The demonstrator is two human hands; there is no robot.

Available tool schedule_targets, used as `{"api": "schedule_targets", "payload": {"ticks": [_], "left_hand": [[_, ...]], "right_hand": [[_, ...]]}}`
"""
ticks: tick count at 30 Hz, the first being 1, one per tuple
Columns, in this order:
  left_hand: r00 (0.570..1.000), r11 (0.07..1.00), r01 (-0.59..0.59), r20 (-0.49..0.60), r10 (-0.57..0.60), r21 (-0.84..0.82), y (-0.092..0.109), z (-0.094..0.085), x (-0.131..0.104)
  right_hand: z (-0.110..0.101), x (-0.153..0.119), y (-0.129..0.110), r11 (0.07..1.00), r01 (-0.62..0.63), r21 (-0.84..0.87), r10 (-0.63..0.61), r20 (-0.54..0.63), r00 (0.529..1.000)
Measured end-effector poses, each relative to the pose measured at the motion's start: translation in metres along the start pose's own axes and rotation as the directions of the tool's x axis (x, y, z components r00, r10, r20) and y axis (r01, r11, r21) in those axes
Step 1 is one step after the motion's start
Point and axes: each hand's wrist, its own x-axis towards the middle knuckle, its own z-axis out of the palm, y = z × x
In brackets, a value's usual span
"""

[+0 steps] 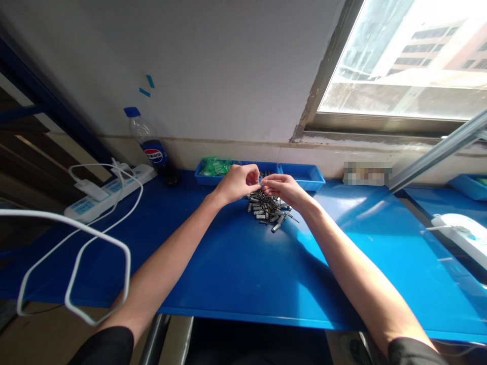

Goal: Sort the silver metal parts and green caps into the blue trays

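Note:
My left hand (240,182) and my right hand (280,187) meet fingertip to fingertip above a pile of small metal parts (268,209). Thumb and forefinger are pinched on each hand. Whatever lies between the fingertips is too small to make out. The pile holds silvery cylinders and thin dark pins, lying loose on the blue tabletop (236,258). Just behind my hands stands a row of blue trays; the left tray (207,179) holds green plastic bags (216,166), and the middle one is partly hidden by my hands.
A cola bottle (154,149) stands at the back left beside a white power strip (110,192). Its white cable (127,253) loops over the table's left side. At the back right is the right-hand blue tray (304,175). Another power strip (464,233) lies far right.

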Motion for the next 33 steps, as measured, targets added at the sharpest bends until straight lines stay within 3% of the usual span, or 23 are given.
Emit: {"api": "schedule_targets", "payload": {"ticks": [4, 7, 9, 13, 18, 25, 33], "left_hand": [[0.991, 0.985, 0.06, 0.11, -0.079, 0.164, -0.007, 0.0, -0.002], [0.95, 0.96, 0.034, 0.289, -0.117, 0.277, -0.01, 0.002, -0.005], [0.931, 0.946, 0.005, 0.344, -0.123, 0.323, -0.011, 0.005, -0.005], [0.915, 0.928, -0.013, 0.378, -0.139, 0.372, -0.009, 0.009, -0.005], [0.901, 0.911, -0.031, 0.406, -0.153, 0.411, -0.009, 0.012, -0.006], [0.915, 0.873, -0.025, 0.364, -0.177, 0.487, -0.007, 0.014, -0.007], [0.935, 0.897, -0.001, 0.319, -0.156, 0.443, -0.004, 0.012, -0.007]], "right_hand": [[-0.002, 0.001, -0.001, 0.999, -0.004, -0.036, 0.001, -0.09, 0.996], [-0.002, 0.003, -0.001, 0.999, 0.021, -0.03, -0.026, -0.167, 0.986], [-0.002, 0.003, -0.002, 0.999, 0.038, -0.023, -0.042, -0.222, 0.974], [0.001, 0.004, -0.006, 0.999, 0.034, 0.005, -0.031, -0.294, 0.955], [0.004, 0.001, -0.011, 1.0, 0.02, -0.005, -0.021, -0.285, 0.958], [0.004, 0.001, -0.01, 1.0, 0.006, -0.009, -0.008, -0.257, 0.966], [0.003, 0.003, -0.007, 0.999, -0.007, -0.04, -0.003, -0.233, 0.972]]}}
